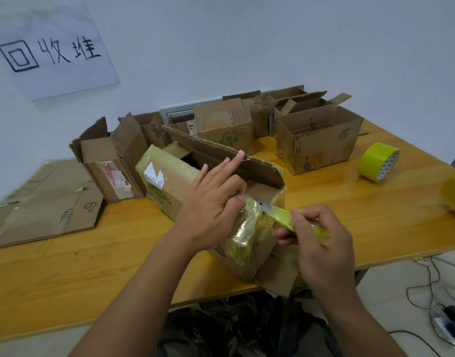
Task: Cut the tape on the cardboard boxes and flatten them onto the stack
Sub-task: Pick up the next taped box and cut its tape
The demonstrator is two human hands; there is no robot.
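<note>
1. your right hand curls closed around a yellow-green box cutter; its short grey blade touches the taped end of the box.
2. your left hand presses on the box, thumb near the blade and two fingers straight. i think the thumb should move away, and the cut stay shallow.
3. the box lies at the near edge of the table, wrapped in glossy, wrinkled yellow tape.
4. the flat stack of dull cardboard waits at the left.

Glossy tape, matt cardboard box
</note>
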